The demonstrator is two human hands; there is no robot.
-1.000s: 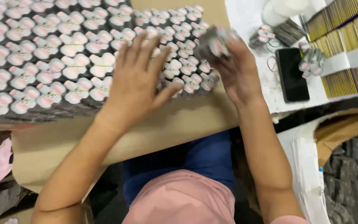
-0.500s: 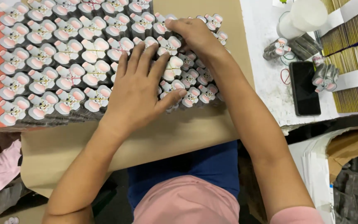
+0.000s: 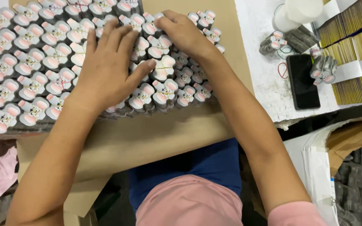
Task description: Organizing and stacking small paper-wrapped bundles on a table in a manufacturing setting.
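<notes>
Several small bundles of grey cartoon-mouse cutouts (image 3: 30, 86) with pink ears stand packed in rows on a brown cardboard sheet (image 3: 156, 134). My left hand (image 3: 109, 67) lies flat on top of the rows, fingers spread, pressing them down. My right hand (image 3: 185, 33) rests on the bundles at the upper right of the block, fingers curled over one of them; whether it grips that bundle is hard to tell.
To the right, a white tabletop (image 3: 269, 83) carries a black phone (image 3: 303, 81), two loose mouse bundles (image 3: 272, 42), a rubber band (image 3: 282, 69), a white container (image 3: 296, 10) and stacks of yellow-edged cards (image 3: 350, 42). A box of grey pieces (image 3: 357, 184) sits lower right.
My right hand carried a bundle from the right edge into the upper right of the block and now rests there. My left hand stayed pressed on the rows.
</notes>
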